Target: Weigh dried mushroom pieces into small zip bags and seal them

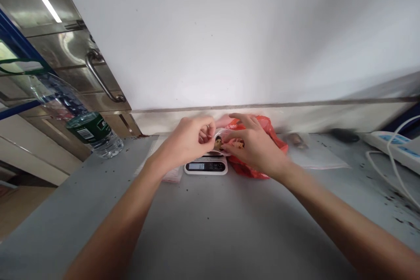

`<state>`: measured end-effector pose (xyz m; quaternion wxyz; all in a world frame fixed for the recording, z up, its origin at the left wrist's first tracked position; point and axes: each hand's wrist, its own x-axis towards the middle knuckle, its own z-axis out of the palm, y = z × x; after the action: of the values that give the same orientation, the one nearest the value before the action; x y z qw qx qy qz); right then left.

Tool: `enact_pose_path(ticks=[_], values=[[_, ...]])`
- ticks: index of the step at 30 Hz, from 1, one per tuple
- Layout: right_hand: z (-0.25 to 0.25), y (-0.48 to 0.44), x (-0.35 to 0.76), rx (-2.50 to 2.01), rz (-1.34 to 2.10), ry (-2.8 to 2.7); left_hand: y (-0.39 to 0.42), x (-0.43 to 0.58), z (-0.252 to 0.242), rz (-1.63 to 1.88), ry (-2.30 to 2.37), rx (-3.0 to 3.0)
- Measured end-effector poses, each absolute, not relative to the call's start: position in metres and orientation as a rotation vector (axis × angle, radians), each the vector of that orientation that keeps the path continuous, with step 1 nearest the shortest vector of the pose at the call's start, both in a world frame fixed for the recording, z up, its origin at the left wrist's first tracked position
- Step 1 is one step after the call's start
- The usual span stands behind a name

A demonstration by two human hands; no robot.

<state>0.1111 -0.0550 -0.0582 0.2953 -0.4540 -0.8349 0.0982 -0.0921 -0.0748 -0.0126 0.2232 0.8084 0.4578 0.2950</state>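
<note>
- The clear bag [225, 132], with brownish pieces [218, 144] inside, sat above the scale [206, 172], toward the back edge of the worktop [203, 227].
- It lay directly between both hands, neither clearly nearer; its long axis could not be told behind the fingers.
- The left hand [188, 142] was nearly closed, fingers curled, thumb and fingertips seemingly pinching the bag's left edge.
- The right hand [259, 146] was half open, thumb and forefinger at the bag's right side; whether they gripped anything could not be told.
- Behind that hand lay a red bag [274, 134].
</note>
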Motion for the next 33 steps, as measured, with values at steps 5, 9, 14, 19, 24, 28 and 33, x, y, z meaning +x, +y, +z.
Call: enact_pose_path(ticks=[5, 9, 14, 19, 24, 28, 33], values=[[-0.045, -0.049, 0.123, -1.014, 0.558, -2.196, -0.073, -0.095, -0.012, 0.783, 1.296, 2.286], [-0.017, -0.046, 0.153, -0.987, 0.843, -2.008, -0.071, -0.103, -0.009, 0.767, 1.371, 2.301], [-0.016, -0.028, 0.194, -1.447, 0.690, -2.284, -0.070, -0.107, -0.009, 0.741, 1.399, 2.323], [-0.040, -0.014, 0.186, -1.575, 0.292, -2.448, -0.069, -0.106, -0.011, 0.699, 1.410, 2.339], [-0.067, -0.017, 0.146, -1.596, 0.169, -2.434, -0.070, -0.104, -0.012, 0.635, 1.432, 2.336], [-0.076, -0.018, 0.137, -1.643, 0.194, -2.404, -0.070, -0.104, -0.012, 0.642, 1.440, 2.330], [-0.051, -0.018, 0.158, -1.558, 0.334, -2.429, -0.069, -0.104, -0.011, 0.687, 1.441, 2.333]])
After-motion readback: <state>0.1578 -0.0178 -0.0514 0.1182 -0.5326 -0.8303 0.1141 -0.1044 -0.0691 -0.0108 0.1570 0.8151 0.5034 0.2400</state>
